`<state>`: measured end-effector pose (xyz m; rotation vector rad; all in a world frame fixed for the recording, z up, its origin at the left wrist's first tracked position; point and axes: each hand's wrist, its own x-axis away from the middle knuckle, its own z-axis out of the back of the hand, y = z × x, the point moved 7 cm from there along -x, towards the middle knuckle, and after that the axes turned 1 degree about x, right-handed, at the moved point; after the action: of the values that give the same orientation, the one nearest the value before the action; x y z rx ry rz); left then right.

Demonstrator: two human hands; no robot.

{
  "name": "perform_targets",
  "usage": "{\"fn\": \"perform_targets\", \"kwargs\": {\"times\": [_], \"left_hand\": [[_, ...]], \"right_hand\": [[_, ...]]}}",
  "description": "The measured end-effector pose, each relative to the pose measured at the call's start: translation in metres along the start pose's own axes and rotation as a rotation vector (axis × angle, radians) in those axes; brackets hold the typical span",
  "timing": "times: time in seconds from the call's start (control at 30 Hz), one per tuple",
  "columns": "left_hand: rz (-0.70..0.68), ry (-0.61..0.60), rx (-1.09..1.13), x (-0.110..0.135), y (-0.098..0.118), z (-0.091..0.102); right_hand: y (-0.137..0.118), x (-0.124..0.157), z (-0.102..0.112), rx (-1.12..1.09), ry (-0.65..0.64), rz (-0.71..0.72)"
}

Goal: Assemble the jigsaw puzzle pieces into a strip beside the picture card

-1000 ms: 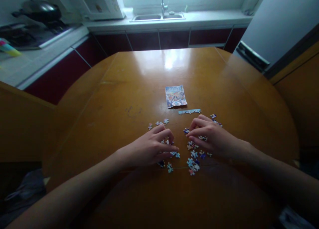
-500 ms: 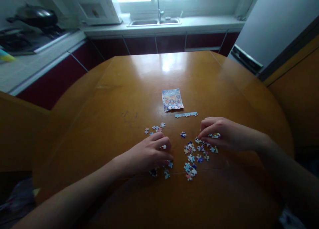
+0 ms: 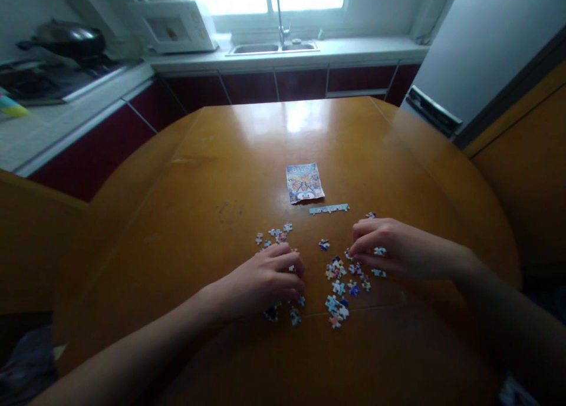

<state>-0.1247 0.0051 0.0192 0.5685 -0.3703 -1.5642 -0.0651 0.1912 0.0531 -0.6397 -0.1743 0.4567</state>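
Note:
My left hand (image 3: pixel 269 279) rests on the table over loose puzzle pieces, its fingers loosely curled and apart; no held piece shows. Dark and bluish pieces (image 3: pixel 295 316) peek out below it, and a small scattered group (image 3: pixel 280 236) lies just beyond its knuckles. On the other side, my right hand (image 3: pixel 384 244) reaches down with fingertips pinched at a puzzle piece (image 3: pixel 348 254). A heap of mixed pieces (image 3: pixel 336 268) lies left of those fingertips. More pieces (image 3: pixel 379 273) show beneath the right palm, partly covered. One piece (image 3: pixel 324 244) sits alone between both hands.
A joined pale-blue puzzle strip (image 3: pixel 329 209) lies beyond the hands, below a creased picture sheet (image 3: pixel 305 182). All are on a brown wooden table (image 3: pixel 212 158). A counter with a sink (image 3: pixel 256 49) stands behind, a stove with a wok (image 3: pixel 73 39) left, a fridge (image 3: pixel 477 52) right.
The view has tilted up slightly. My right hand has shifted a little among the pieces, uncovering one beyond its knuckles. My left hand stays over its pieces.

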Motion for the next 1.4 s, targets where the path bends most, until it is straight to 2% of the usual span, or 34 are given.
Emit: {"fn": "perform_targets", "kwargs": {"times": [0.1,0.2,0.33,0.43,0.53,0.67,1.0,1.13,1.23,1.4], "left_hand": [[-0.007,0.017,0.045,-0.001,-0.001,0.000],[0.030,0.119,0.125,-0.003,-0.004,0.005],[0.232,0.343,0.267,0.000,-0.014,0.016],[0.375,0.429,0.365,0.004,-0.019,0.017],[0.432,0.439,0.445,0.005,-0.018,0.014],[0.448,0.448,0.525,0.005,-0.016,0.013],[0.373,0.403,0.500,0.005,-0.010,0.011],[0.390,0.425,0.561,0.004,-0.009,0.008],[0.387,0.459,0.523,0.005,-0.007,0.010],[0.469,0.576,0.547,0.010,-0.015,0.011]], "right_hand": [[-0.008,-0.002,-0.002,-0.057,0.029,0.038],[-0.015,-0.008,-0.011,-0.131,0.110,0.031],[-0.018,-0.018,-0.031,-0.310,0.286,-0.065],[-0.016,-0.023,-0.052,-0.556,0.330,-0.171],[-0.015,-0.025,-0.060,-0.636,0.384,-0.234],[-0.012,-0.025,-0.061,-0.676,0.425,-0.275],[-0.003,-0.026,-0.062,-0.817,0.385,-0.333],[-0.003,-0.028,-0.061,-0.921,0.447,-0.323],[-0.002,-0.029,-0.060,-0.938,0.508,-0.331],[-0.007,-0.031,-0.067,-0.927,0.455,-0.318]]}}
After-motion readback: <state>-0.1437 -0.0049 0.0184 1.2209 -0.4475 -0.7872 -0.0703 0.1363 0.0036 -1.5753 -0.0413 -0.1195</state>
